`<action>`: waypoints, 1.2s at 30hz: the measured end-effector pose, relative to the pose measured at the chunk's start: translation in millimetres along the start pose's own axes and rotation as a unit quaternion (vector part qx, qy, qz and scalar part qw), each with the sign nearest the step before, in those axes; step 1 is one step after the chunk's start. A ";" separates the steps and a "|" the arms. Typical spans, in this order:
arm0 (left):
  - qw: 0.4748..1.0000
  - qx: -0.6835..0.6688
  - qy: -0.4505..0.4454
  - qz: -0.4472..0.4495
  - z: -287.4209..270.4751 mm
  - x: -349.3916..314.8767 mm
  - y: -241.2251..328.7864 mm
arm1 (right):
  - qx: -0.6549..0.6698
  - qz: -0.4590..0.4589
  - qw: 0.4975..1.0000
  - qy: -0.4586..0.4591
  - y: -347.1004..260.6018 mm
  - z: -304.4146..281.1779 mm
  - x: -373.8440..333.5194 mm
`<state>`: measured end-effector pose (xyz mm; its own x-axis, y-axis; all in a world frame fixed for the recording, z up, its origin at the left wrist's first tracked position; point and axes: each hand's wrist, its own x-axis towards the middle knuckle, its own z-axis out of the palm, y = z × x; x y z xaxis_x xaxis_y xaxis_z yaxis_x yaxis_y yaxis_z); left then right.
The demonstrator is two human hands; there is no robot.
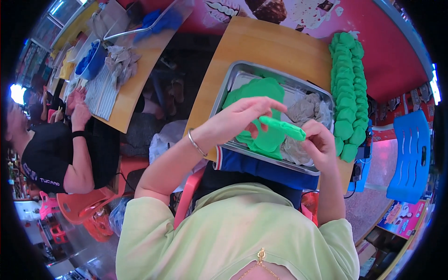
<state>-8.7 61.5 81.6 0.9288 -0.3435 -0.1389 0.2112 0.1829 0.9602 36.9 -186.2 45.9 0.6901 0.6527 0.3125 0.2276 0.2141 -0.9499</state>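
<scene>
Between my hands, above a metal tray (228,77), is a narrow folded roll of soft bright green material (283,127). My left hand (254,112), a bangle on its wrist, has its index finger stretched out while the other fingers close at the roll's left end. My right hand (321,143) pinches near its right end, the fingertips partly hidden. Under my hands, flat rounded green pieces (266,93) lie overlapped in the tray's left part. A crumpled grey bundle (303,108) sits in its right part. What the green material is, I cannot tell.
Long rows of folded green pieces (346,93) line the wooden table's (275,39) right edge. A blue chair (409,156) stands to the right. At left, another person in a black shirt (49,156) sits by a second table with a blue basin (91,60) and cloths.
</scene>
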 end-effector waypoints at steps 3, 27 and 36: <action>0.979 0.026 0.061 0.191 1.4 -0.9 -10.9 | 0.022 0.051 0.998 0.020 3.7 5.4 0.4; 0.953 0.013 0.156 0.260 21.4 -14.2 -19.6 | 0.090 0.086 0.988 0.091 3.0 32.0 -3.6; 0.932 0.100 0.154 0.314 9.8 -18.9 -34.5 | 0.064 0.085 0.992 0.074 -3.3 42.2 -2.8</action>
<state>-36.5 52.6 53.6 0.8997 0.0591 0.4325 -0.4360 0.0738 0.8969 5.2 -158.1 48.1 0.8066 0.5751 0.1365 0.0179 0.2071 -0.9782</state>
